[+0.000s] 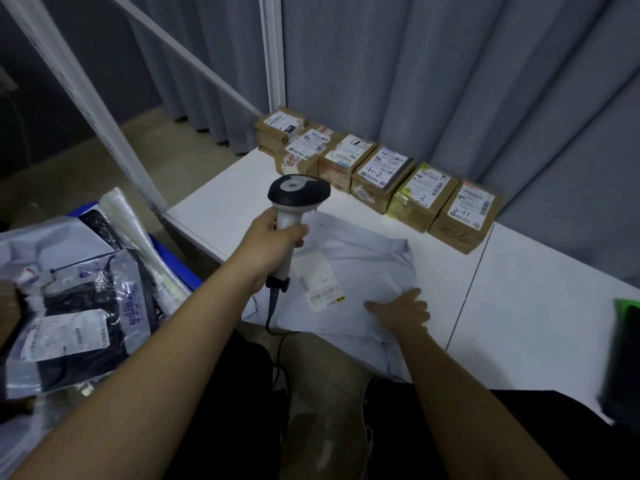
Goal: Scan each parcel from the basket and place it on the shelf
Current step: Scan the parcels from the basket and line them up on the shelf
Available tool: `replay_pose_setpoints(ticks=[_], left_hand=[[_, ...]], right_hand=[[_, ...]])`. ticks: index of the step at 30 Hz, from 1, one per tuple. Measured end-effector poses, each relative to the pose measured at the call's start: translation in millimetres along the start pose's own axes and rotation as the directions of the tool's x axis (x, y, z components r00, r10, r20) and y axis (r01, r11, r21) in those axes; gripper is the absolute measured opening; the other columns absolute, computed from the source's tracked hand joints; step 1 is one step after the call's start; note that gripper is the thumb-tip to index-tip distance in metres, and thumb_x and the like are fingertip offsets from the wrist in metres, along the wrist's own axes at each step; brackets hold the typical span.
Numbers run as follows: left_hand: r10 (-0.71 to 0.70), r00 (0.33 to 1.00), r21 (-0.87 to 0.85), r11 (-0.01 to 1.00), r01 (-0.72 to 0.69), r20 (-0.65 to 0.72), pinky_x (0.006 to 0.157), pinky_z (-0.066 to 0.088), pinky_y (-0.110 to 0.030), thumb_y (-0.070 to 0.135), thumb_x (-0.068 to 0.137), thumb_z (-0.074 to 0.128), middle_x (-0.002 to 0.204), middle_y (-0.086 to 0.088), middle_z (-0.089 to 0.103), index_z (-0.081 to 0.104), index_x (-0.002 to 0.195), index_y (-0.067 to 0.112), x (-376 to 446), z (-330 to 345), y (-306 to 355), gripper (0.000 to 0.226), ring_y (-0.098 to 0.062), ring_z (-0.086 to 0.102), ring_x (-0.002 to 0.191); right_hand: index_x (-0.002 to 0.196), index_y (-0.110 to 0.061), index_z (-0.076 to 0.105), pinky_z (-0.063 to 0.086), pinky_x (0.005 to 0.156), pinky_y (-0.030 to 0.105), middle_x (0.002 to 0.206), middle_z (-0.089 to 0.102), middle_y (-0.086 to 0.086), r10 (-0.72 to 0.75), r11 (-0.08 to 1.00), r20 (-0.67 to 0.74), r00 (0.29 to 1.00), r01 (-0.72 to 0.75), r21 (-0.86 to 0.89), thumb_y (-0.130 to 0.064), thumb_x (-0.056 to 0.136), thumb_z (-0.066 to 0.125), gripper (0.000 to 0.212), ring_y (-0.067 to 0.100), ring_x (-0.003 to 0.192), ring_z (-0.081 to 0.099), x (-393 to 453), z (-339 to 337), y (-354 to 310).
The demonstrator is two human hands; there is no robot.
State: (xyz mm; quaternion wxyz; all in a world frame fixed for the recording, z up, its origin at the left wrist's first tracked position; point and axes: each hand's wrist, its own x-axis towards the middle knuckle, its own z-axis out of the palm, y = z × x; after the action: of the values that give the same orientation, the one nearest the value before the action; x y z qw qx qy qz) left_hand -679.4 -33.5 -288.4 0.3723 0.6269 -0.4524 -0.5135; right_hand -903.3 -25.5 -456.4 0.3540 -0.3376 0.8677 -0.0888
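Parcel (349, 289) under both hands.

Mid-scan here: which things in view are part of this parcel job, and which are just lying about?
Part of the job:
scanner, gripped by the left hand
white mailer on the table, right hand resting on it
bagged parcels in the blue basket
boxes lined along the table's far edge

Lying about:
green-and-black item at the right edge
grey curtain

grey curtains (450, 81) hang behind, a white pole (273, 50) stands upright, and a green-black object (623, 358) lies at far right.
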Motion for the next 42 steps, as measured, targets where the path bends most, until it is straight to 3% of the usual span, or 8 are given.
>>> replay_pose_setpoints(ticks=[8, 12, 15, 23, 28, 35, 39, 42], left_hand=[[0.013, 0.999, -0.006, 1.0, -0.012, 0.04, 0.085, 0.049, -0.039, 0.022, 0.093, 0.06, 0.099, 0.001, 0.063, 0.054, 0.117, 0.02, -0.7, 30.7, 0.4, 0.025, -0.012, 0.062, 0.087], [0.081, 0.996, -0.043, 0.996, -0.08, 0.023, 0.073, 0.049, -0.027, 0.022, 0.093, 0.059, 0.099, 0.0, 0.064, 0.055, 0.12, 0.017, -12.7, 57.9, 9.8, 0.028, -0.011, 0.063, 0.086], [0.187, 0.98, -0.021, 0.982, -0.186, 0.074, 0.067, 0.046, -0.019, 0.022, 0.094, 0.058, 0.097, 0.005, 0.064, 0.055, 0.118, 0.018, -30.7, 83.6, 22.7, 0.025, -0.007, 0.061, 0.085], [0.387, 0.849, -0.039, 0.916, -0.4, 0.359, 0.068, 0.043, -0.013, 0.022, 0.092, 0.061, 0.102, 0.011, 0.062, 0.055, 0.114, 0.024, -99.2, 193.6, 88.7, 0.023, -0.008, 0.06, 0.093], [0.423, 0.781, 0.005, 0.878, -0.479, 0.459, 0.071, 0.044, -0.024, 0.023, 0.093, 0.06, 0.096, 0.006, 0.06, 0.055, 0.116, 0.019, -139.3, 265.7, 109.8, 0.024, -0.014, 0.057, 0.091], [0.37, 0.758, 0.04, 0.886, -0.461, 0.536, 0.083, 0.039, -0.03, 0.028, 0.094, 0.059, 0.102, 0.003, 0.059, 0.052, 0.124, 0.021, -160.6, 331.9, 106.1, 0.032, -0.017, 0.055, 0.098], [0.341, 0.758, 0.097, 0.88, -0.466, 0.556, 0.083, 0.039, -0.032, 0.03, 0.093, 0.058, 0.108, 0.0, 0.059, 0.051, 0.126, 0.021, -156.1, 349.5, 95.0, 0.035, -0.018, 0.054, 0.101], [0.322, 0.752, 0.122, 0.875, -0.469, 0.576, 0.081, 0.039, -0.03, 0.029, 0.093, 0.059, 0.104, 0.001, 0.059, 0.052, 0.125, 0.018, -151.2, 353.7, 85.7, 0.034, -0.017, 0.055, 0.1]], right_hand=[[0.135, -0.008, 0.048, 0.043, 0.094, 0.031, 0.129, 0.058, 0.014, -0.392, 0.895, -0.01, 0.92, 0.384, 0.227, -0.019, 0.093, 0.06, 0.045, 0.029, 0.117, 0.056, 3.1, -14.2, -16.0], [0.131, -0.008, 0.056, 0.042, 0.096, 0.032, 0.127, 0.059, 0.01, -0.635, 0.73, -0.058, 0.77, 0.623, 0.282, -0.016, 0.096, 0.055, 0.036, 0.026, 0.118, 0.054, -14.4, -102.7, -48.9], [0.121, -0.007, 0.063, 0.04, 0.074, 0.019, 0.108, 0.061, 0.001, -0.691, 0.654, -0.143, 0.709, 0.697, 0.293, -0.01, 0.095, 0.058, 0.028, 0.015, 0.099, 0.056, -37.3, -175.8, -34.7], [0.113, -0.015, 0.064, 0.051, 0.072, 0.018, 0.103, 0.068, 0.0, -0.155, 0.463, -0.555, 0.817, 0.557, 0.69, -0.008, 0.093, 0.054, 0.023, 0.011, 0.089, 0.065, -77.7, -253.7, 152.2], [0.13, -0.009, 0.055, 0.049, 0.089, 0.034, 0.12, 0.063, 0.008, 0.323, 0.219, -0.614, 0.721, 0.574, 0.789, -0.008, 0.094, 0.051, 0.036, 0.025, 0.106, 0.061, -80.3, -281.3, 255.2], [0.141, -0.005, 0.043, 0.041, 0.092, 0.026, 0.139, 0.051, 0.012, 0.622, 0.115, -0.523, 0.584, 0.592, 0.798, -0.01, 0.1, 0.045, 0.041, 0.028, 0.122, 0.052, -50.7, -317.0, 317.7], [0.148, -0.018, 0.032, 0.045, 0.095, 0.048, 0.148, 0.041, 0.01, 0.486, -0.086, -0.164, 0.858, 0.234, 0.969, -0.037, 0.099, 0.05, 0.056, 0.034, 0.129, 0.046, -12.7, -308.9, 349.3], [0.15, -0.013, 0.027, 0.04, 0.096, 0.053, 0.15, 0.033, 0.014, 0.372, 0.062, 0.118, 0.921, -0.151, 0.987, -0.034, 0.096, 0.055, 0.064, 0.037, 0.133, 0.039, -15.7, -286.3, 348.6]])
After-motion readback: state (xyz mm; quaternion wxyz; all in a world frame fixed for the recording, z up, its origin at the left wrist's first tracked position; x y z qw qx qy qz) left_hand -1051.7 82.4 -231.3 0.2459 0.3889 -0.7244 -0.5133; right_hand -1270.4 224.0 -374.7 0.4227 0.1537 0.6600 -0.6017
